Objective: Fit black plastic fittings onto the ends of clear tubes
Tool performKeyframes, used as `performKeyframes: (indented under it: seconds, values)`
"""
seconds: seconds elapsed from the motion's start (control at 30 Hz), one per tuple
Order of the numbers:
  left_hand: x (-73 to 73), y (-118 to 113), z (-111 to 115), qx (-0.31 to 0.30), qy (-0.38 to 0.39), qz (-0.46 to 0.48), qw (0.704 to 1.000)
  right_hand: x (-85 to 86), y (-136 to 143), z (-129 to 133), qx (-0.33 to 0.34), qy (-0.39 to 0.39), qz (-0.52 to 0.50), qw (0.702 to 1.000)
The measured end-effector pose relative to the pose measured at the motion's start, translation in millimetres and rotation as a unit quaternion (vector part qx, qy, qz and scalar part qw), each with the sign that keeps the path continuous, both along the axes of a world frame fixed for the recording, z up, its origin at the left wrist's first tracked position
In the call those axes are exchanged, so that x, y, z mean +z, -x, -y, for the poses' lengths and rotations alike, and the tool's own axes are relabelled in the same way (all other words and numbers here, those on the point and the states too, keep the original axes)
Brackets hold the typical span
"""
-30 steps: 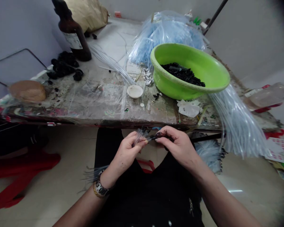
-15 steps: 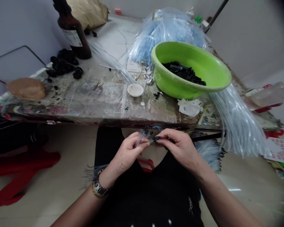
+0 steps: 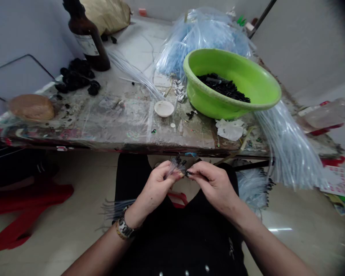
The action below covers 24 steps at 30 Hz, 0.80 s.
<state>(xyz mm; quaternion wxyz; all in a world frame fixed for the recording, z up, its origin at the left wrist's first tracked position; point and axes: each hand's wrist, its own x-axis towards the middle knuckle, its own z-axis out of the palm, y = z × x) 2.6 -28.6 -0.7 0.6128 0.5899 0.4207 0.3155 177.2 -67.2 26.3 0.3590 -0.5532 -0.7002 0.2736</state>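
Over my lap, my left hand (image 3: 158,186) is closed round a bundle of thin clear plastic tubes (image 3: 171,171) with black tips pointing up and away from me. The tubes' loose ends trail out behind my left wrist. My right hand (image 3: 211,178) pinches a small black piece (image 3: 187,173) between thumb and forefinger, right at the left fingertips. Whether the piece sits on a tube's end is too small to make out. On the table ahead, a green basin (image 3: 232,109) holds a heap of small black pieces (image 3: 225,88).
Clear tubes (image 3: 290,149) hang over the table's right edge, and a bluish tube pile (image 3: 204,36) lies behind the basin. A small white dish (image 3: 164,109), a brown bottle (image 3: 92,42), black lumps (image 3: 77,74) and a brown rounded block (image 3: 31,107) stand on the table.
My right hand has shifted slightly left, bringing the black piece up against my left fingertips. The left hand keeps its hold on the tubes, nearly in place.
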Motion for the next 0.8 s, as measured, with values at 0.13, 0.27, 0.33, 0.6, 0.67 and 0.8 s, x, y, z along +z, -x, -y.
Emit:
performKeyframes:
  seconds: [0.13,0.27,0.33,0.6,0.67,0.8]
  values:
    - [-5.3,-2,3,0.01,0.062,0.032,0.998,-6.1,7,4,-0.033,-0.012,-0.04,0.999]
    - [-6.6,-1,2,0.012,0.094,0.054,0.994,-9.1,6,1,-0.066,0.028,-0.083,0.994]
    - [-4.8,0,1,0.011,0.094,0.054,0.994,-10.3,3,0,-0.064,0.042,-0.084,0.993]
    - [5.3,-1,0,0.001,0.069,0.023,0.997,-6.3,-9,0,0.005,-0.058,0.044,0.997]
    - [6.0,-2,0,0.0,0.072,0.022,0.997,-4.8,-10,1,0.025,-0.08,0.081,0.993]
    - [4.3,-3,2,0.01,0.091,0.029,0.995,-5.9,-8,2,0.031,-0.091,0.112,0.989]
